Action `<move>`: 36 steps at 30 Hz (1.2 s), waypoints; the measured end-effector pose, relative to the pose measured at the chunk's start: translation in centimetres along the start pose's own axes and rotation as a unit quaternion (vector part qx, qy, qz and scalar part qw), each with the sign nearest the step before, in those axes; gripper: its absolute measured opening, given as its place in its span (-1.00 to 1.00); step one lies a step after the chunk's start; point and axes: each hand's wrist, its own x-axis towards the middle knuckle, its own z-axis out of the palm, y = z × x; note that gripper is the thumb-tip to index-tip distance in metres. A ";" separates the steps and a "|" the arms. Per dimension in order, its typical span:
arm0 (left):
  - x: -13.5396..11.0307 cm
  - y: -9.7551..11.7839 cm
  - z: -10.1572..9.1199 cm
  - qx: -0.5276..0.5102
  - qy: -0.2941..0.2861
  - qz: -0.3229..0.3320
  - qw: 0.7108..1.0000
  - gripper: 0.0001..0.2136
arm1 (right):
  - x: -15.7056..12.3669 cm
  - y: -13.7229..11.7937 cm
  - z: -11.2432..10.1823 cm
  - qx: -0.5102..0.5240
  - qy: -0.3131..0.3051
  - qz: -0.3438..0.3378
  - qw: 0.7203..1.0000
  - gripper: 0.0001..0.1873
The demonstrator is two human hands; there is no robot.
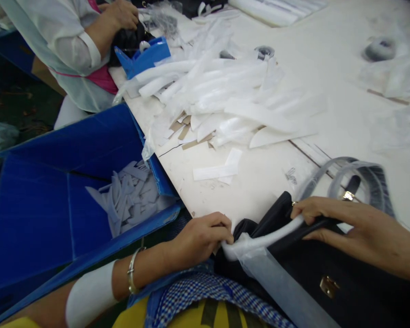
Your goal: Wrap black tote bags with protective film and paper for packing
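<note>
A black handbag (pixel 348 282) with a gold clasp lies at the near edge of the white table (pixel 345 123). My left hand (pixel 201 239) is closed, pinching the end of a white translucent wrapping (pixel 259 243) around the bag's handle. My right hand (pixel 358 228) grips that wrapped handle near a gold ring, fingers curled over it. Another plastic-wrapped strap (pixel 355 175) loops on the table just behind my right hand.
A heap of white wrapping strips (pixel 225 95) covers the table's middle. A blue bin (pixel 68 200) with white scraps stands to the left. A co-worker's hand (pixel 119 18) works at the far left beside a blue tape dispenser (pixel 145 57). Tape rolls (pixel 379 48) lie far right.
</note>
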 end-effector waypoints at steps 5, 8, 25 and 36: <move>0.4 1.0 1.1 -0.314 0.004 -0.214 0.925 -0.85 | -0.2 -0.4 0.7 -0.003 0.017 0.018 1.000 -0.82; 0.2 2.4 -0.1 -0.276 -0.062 -0.286 0.916 -0.78 | -0.1 -0.3 1.8 -0.006 0.024 0.059 0.998 -0.71; -2.4 1.5 3.6 0.334 0.052 0.056 0.940 -0.49 | -2.8 -3.9 5.3 -0.178 0.166 0.084 0.966 -0.61; 2.4 6.8 3.5 0.326 -0.009 0.221 0.919 -0.52 | -13.6 -7.9 11.0 -0.151 0.119 0.244 0.951 -0.38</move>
